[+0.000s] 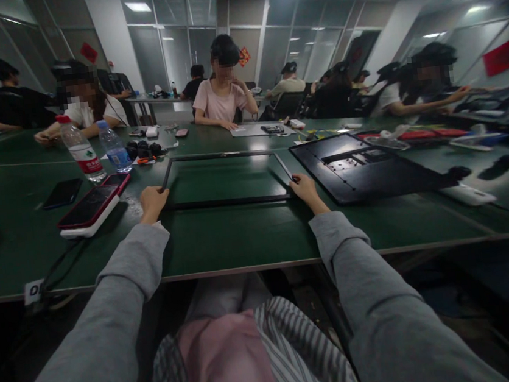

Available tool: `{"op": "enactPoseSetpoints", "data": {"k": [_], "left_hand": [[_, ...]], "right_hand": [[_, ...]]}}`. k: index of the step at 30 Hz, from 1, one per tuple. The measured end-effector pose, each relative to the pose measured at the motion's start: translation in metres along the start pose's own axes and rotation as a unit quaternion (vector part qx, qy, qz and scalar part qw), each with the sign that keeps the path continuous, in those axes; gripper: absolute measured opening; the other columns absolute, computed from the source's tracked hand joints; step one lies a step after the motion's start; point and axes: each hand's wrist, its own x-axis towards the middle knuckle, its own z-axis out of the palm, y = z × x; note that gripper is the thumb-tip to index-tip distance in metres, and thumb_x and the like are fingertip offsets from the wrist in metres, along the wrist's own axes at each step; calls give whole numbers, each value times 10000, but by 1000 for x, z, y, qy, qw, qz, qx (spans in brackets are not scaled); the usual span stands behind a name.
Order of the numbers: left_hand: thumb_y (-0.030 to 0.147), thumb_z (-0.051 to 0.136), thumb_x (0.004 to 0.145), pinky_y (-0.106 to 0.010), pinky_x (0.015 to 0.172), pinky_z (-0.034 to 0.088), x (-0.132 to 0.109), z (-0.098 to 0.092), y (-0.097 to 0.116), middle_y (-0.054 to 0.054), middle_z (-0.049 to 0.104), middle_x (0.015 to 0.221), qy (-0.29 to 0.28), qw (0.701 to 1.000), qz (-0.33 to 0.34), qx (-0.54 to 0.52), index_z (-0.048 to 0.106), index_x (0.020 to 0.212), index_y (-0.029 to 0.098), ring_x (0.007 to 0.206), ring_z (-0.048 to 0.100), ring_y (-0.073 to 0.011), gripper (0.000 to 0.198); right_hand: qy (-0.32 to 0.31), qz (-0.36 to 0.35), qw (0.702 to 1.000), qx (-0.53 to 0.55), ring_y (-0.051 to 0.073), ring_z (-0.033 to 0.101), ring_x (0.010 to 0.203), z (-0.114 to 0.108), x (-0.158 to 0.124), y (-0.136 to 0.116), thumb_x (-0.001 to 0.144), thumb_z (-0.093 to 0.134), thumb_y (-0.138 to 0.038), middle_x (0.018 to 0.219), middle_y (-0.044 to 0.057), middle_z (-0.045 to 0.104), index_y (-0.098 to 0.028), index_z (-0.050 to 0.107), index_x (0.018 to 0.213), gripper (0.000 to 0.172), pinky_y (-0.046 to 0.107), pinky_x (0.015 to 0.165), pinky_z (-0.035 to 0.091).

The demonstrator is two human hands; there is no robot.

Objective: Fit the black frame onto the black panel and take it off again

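A thin black rectangular frame (228, 201) lies flat on the green table (224, 243) in front of me. My left hand (152, 204) is closed on the frame's near left corner. My right hand (304, 190) is closed on its near right corner. Both arms wear grey sleeves. The table's green surface shows through the frame's opening.
A black back panel (371, 168) lies to the right of the frame. To the left are a red-cased phone on a white block (91, 211), a dark phone (62, 193) and two water bottles (82, 150). Several people sit around the far side.
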Motion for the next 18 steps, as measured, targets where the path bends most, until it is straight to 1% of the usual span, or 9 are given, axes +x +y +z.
{"op": "enactPoseSetpoints", "data": {"k": [3, 7, 10, 14, 18], "left_hand": [[433, 679, 922, -502, 986, 564, 0, 1, 1, -193, 820, 1149, -2, 1000, -7, -7, 876, 1123, 192, 1159, 733, -427, 371], [422, 696, 913, -506, 1004, 557, -2, -1, 2, -199, 815, 1133, -7, 1000, -11, -20, 879, 1097, 192, 1171, 729, -431, 347], [410, 702, 913, -528, 1018, 546, -3, -2, 3, -217, 810, 1158, -9, 1000, -6, -26, 880, 1085, 182, 1188, 725, -450, 337], [416, 696, 927, -475, 970, 561, -3, -3, 2, -203, 825, 1160, -10, 1000, -4, -11, 886, 1087, 192, 1153, 744, -410, 335], [431, 688, 948, -435, 945, 565, -3, -3, 2, -177, 834, 1188, -13, 1000, -3, 8, 885, 1160, 203, 1142, 753, -375, 368]], "right_hand": [[-22, 43, 999, -21, 307, 713, 1114, -1, -1, -5, 818, 612, -203, 1136, 196, 776, -70, 813, 1201, 453, 446, 1115, 530], [-34, 40, 998, -25, 300, 691, 1149, -3, -3, -8, 835, 603, -183, 1179, 209, 752, -49, 810, 1200, 441, 429, 1137, 510], [-35, 40, 998, -23, 297, 680, 1142, -3, -4, -7, 822, 607, -185, 1154, 193, 751, -62, 809, 1180, 428, 436, 1137, 505], [-45, 37, 998, -26, 299, 662, 1153, -3, -4, -8, 808, 619, -197, 1080, 160, 756, -99, 815, 1137, 395, 442, 1137, 503], [-49, 35, 998, -34, 295, 663, 1161, -3, -5, -9, 806, 622, -194, 1089, 183, 752, -59, 818, 1149, 417, 404, 1138, 501]]}}
